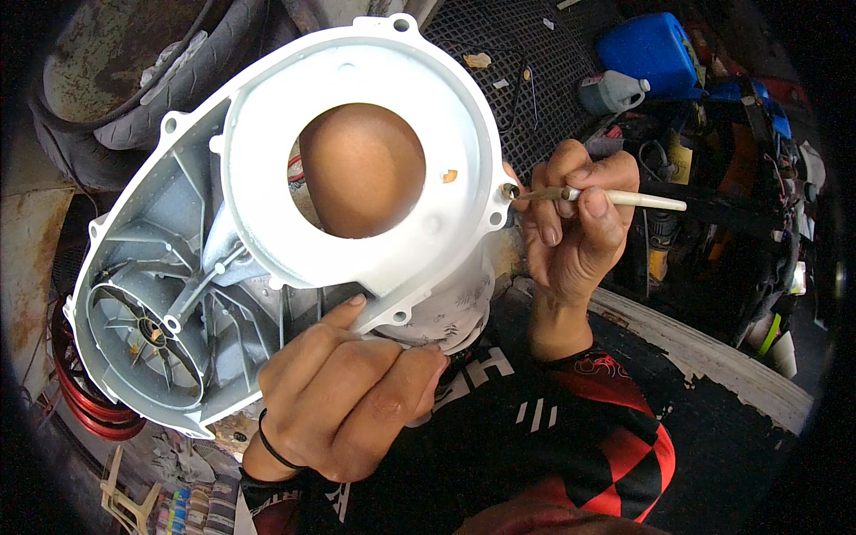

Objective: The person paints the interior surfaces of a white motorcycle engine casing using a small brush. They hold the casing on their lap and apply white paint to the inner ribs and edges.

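A large white engine cover (464, 107) with a round opening fills the upper left, its ribbed inner side facing me. My left hand (343, 392) is closed on its lower edge, one finger laid over the rim. My right hand (584, 218) pinches a thin paintbrush (637, 199) with a pale handle. The brush's dark tip meets or nearly meets a small bolt-hole lug (509, 191) on the cover's right edge. Some of the right fingers are behind the brush. Brown specks show on the cover's face and in its finned round recess (147, 334).
Through the opening shows a rounded bare patch of skin, like a knee (361, 169). A tire (98, 134) is at upper left, red coils (85, 383) below. A blue jug (649, 55) and a grey bottle (611, 93) stand by a black mat (464, 49).
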`<state>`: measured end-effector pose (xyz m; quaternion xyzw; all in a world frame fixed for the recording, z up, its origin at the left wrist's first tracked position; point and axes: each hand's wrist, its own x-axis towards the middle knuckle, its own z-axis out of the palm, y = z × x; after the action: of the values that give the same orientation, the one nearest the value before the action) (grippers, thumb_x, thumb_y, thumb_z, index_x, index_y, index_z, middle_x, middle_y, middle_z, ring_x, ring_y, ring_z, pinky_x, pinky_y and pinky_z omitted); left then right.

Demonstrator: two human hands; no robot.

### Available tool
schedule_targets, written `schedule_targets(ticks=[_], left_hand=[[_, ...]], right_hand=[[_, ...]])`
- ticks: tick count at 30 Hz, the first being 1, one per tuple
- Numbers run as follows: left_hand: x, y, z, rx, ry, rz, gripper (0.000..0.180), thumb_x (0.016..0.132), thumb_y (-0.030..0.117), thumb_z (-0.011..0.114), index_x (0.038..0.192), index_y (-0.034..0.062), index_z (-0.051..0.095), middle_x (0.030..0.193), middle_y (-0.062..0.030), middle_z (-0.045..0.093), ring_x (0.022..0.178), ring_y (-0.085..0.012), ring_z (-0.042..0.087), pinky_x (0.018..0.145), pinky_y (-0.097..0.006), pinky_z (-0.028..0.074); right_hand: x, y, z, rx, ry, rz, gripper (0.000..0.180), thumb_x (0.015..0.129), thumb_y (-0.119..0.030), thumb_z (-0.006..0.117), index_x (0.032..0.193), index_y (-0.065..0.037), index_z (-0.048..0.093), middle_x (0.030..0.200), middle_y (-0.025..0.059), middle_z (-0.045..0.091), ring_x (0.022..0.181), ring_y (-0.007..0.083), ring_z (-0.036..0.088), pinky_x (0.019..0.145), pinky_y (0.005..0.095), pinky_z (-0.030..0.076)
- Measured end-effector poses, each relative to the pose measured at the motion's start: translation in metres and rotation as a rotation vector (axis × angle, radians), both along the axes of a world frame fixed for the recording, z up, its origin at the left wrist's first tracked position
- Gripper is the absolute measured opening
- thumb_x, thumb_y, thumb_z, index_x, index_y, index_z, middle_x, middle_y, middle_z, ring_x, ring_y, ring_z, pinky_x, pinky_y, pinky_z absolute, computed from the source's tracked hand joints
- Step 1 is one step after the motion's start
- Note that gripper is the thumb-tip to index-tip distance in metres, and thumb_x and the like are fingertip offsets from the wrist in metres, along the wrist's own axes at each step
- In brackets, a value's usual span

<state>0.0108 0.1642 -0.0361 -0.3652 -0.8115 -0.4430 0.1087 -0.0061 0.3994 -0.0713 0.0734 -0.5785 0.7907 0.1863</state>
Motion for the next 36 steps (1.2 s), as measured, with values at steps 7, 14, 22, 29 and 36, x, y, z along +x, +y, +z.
schedule_targets(ticks=[7, 14, 22, 29, 36], left_hand=[[0.000, 0.001, -0.002, 0.021, 0.020, 0.012, 0.010, 0.082, 0.015, 0.072, 0.088, 0.0074, 0.072, 0.069, 0.0002, 0.058, 0.059, -0.0131, 0.061, 0.071, -0.035, 0.062], [0.000, 0.000, -0.001, -0.001, -0.011, -0.002, 0.010, 0.081, 0.015, 0.072, 0.088, 0.0074, 0.072, 0.069, 0.0003, 0.058, 0.062, -0.0133, 0.062, 0.073, -0.036, 0.061], [0.001, -0.001, 0.004, -0.035, -0.091, 0.033, 0.017, 0.072, 0.009, 0.079, 0.088, 0.0070, 0.073, 0.077, -0.0039, 0.059, 0.062, -0.0184, 0.060, 0.069, -0.035, 0.060], [-0.004, 0.013, 0.029, -0.044, -0.234, 0.207, 0.026, 0.065, 0.003, 0.082, 0.089, 0.0036, 0.071, 0.080, -0.0084, 0.060, 0.064, -0.0240, 0.060, 0.056, -0.033, 0.049], [-0.027, 0.046, 0.028, -0.096, -0.157, 0.252, 0.026, 0.070, 0.000, 0.080, 0.094, 0.0040, 0.070, 0.076, -0.0050, 0.060, 0.062, -0.0123, 0.057, 0.052, -0.024, 0.042]], right_hand=[[-0.002, 0.002, -0.004, -0.009, 0.021, -0.001, 0.017, 0.095, -0.021, 0.059, 0.096, -0.006, 0.052, 0.072, 0.0049, 0.045, 0.050, 0.0056, 0.041, 0.041, 0.0153, 0.038], [0.003, 0.002, -0.011, 0.087, 0.191, -0.041, 0.020, 0.094, -0.013, 0.064, 0.101, 0.001, 0.053, 0.081, 0.0174, 0.055, 0.052, 0.0109, 0.049, 0.047, 0.0223, 0.044], [0.009, 0.005, -0.008, 0.320, 0.265, -0.030, 0.020, 0.094, -0.013, 0.063, 0.106, 0.001, 0.054, 0.086, 0.0158, 0.056, 0.063, 0.0126, 0.055, 0.060, 0.0276, 0.054], [-0.001, -0.004, -0.009, 0.191, 0.350, -0.046, 0.019, 0.097, -0.019, 0.058, 0.107, -0.003, 0.053, 0.080, 0.0097, 0.047, 0.055, 0.0114, 0.048, 0.056, 0.0292, 0.051], [0.002, -0.004, -0.020, 0.082, 0.353, 0.013, 0.017, 0.099, -0.017, 0.055, 0.110, -0.005, 0.049, 0.086, 0.0127, 0.047, 0.062, 0.0146, 0.053, 0.079, 0.0484, 0.057]])
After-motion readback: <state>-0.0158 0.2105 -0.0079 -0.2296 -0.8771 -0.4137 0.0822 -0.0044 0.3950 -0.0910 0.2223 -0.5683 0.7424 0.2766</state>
